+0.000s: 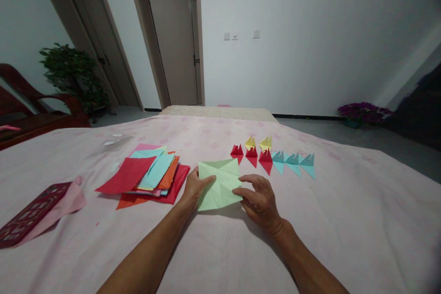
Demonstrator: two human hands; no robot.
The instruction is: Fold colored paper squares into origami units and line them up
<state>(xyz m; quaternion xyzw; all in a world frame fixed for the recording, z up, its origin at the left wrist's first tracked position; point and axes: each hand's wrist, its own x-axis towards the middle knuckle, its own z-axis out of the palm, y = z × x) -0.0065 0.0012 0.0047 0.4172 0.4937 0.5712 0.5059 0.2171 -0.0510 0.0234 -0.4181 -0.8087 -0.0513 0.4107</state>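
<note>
A light green square of paper point(220, 188) with crease lines is held up just above the cloth, tilted toward me. My left hand point(195, 188) grips its left edge, thumb on the front face and the other fingers hidden behind. At the right edge, my right hand point(259, 198) has its thumb on the lower right part, and its index fingertip is near the edge higher up. Beyond the paper, to the right, stand several small folded pieces: red point(266, 161), yellow point(251, 143) and light blue point(293, 163).
A loose pile of coloured paper sheets point(129, 175) lies left of my hands. Farther left is a dark red patterned item point(34, 211) on pink paper point(67, 209). A pink flowered cloth point(220, 257) covers the table. Behind are a wooden chair, plants and doors.
</note>
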